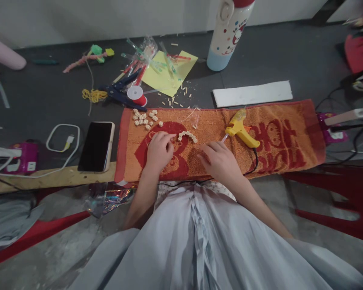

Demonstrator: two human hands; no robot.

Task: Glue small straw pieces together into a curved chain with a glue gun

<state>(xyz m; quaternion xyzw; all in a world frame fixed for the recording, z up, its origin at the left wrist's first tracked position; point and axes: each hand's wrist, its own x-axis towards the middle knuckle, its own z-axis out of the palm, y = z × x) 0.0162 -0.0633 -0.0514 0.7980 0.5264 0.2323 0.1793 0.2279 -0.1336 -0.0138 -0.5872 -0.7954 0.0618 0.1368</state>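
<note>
An orange and red towel lies along the table's near edge. On it, a curved chain of small pale pieces rests between my hands, touched by neither. My left hand lies just left of the chain, fingers bent together with the thumb; whatever the fingertips may hold is too small to make out. My right hand rests on the towel right of the chain, its fingers apart and holding nothing. Small clusters of pale pieces sit at the towel's upper left. A yellow glue gun lies beyond my right hand.
A phone and white cable lie left of the towel. Behind it are dark-handled pliers, a red spool, yellow paper with scraps, a white strip and a tall bottle. The glue gun's black cord crosses the towel.
</note>
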